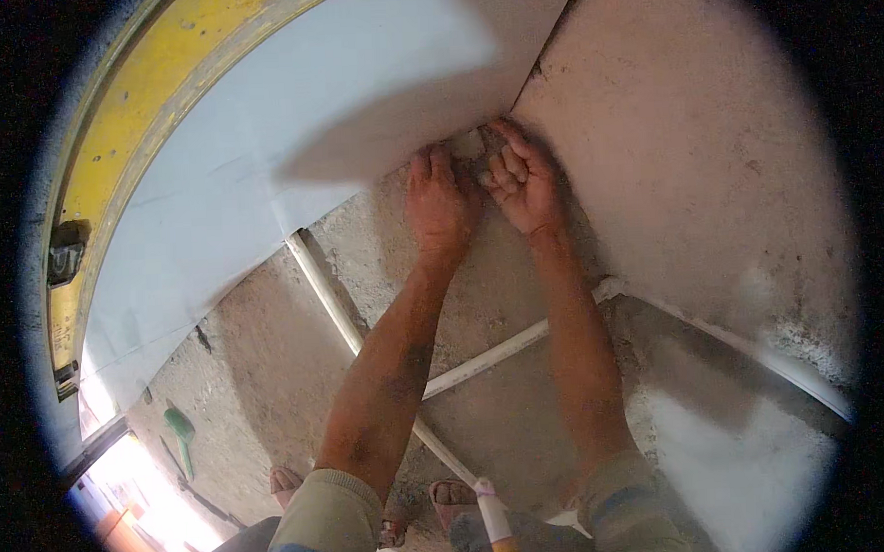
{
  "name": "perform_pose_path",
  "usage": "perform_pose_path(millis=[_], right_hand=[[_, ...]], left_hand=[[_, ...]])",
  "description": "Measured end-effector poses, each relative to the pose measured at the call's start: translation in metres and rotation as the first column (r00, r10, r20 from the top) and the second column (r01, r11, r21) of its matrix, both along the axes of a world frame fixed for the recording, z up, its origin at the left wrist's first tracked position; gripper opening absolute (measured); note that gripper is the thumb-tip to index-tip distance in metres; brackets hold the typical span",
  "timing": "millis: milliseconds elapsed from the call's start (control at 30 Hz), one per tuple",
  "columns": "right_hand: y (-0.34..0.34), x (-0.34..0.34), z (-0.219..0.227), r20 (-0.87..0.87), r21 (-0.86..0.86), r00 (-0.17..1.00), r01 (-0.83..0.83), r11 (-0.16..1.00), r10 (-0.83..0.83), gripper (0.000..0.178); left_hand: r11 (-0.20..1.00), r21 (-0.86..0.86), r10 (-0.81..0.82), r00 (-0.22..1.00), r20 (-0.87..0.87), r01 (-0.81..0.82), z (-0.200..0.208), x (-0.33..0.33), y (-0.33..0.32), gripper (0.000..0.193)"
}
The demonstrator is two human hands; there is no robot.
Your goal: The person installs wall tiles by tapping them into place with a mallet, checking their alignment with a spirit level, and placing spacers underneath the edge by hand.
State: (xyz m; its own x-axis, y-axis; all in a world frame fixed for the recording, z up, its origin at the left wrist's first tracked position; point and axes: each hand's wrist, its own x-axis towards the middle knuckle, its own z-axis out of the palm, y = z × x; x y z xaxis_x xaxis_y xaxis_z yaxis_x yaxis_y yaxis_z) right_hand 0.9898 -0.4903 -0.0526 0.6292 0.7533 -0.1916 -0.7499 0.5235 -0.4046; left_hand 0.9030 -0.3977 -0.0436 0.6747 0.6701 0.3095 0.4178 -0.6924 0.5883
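My left hand (442,206) is at the bottom edge of a large smooth white panel (357,65), back of the hand up. Its fingers are bent and pressed together, their tips hidden against that edge. Beside it, my right hand (526,185) is turned partly palm up close to the corner. The index finger reaches to the panel's foot while the other fingers curl in; what they hold, if anything, is too small to make out. A small greyish piece (470,145) shows between the hands, under the panel edge.
A rough plastered wall (711,169) meets the panel at right. White pipes (323,290) (494,357) cross the concrete floor (269,350). A long yellow level (115,122) stands along the panel's left. A green tool (181,428) lies left; a white-and-orange handle (495,522) is near my sandalled feet.
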Motion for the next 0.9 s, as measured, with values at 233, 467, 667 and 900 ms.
perform_pose_path(millis=[233, 467, 667, 900], right_hand=[[0.0, 0.0, -0.003, -0.023, -0.043, 1.0, -0.007, 0.999, 0.006, 0.031], [-0.002, 0.003, -0.004, -0.007, 0.031, 0.999, -0.036, 0.999, 0.036, 0.034], [-0.004, 0.003, -0.004, 0.0, 0.024, 0.999, -0.043, 0.999, 0.043, 0.035], [-0.004, 0.005, -0.005, 0.004, 0.052, 0.997, -0.075, 0.996, 0.075, 0.036]], left_hand=[[0.996, -0.094, -0.004, 0.998, -0.058, -0.001, 0.0, 0.001, 0.002, 0.039], [1.0, 0.007, -0.023, 0.999, 0.026, 0.022, 0.004, 0.004, 0.004, 0.035], [1.0, 0.001, 0.022, 0.998, -0.056, -0.022, 0.001, 0.007, 0.002, 0.035], [0.999, -0.027, 0.041, 0.997, -0.07, -0.043, 0.01, 0.006, -0.001, 0.039]])
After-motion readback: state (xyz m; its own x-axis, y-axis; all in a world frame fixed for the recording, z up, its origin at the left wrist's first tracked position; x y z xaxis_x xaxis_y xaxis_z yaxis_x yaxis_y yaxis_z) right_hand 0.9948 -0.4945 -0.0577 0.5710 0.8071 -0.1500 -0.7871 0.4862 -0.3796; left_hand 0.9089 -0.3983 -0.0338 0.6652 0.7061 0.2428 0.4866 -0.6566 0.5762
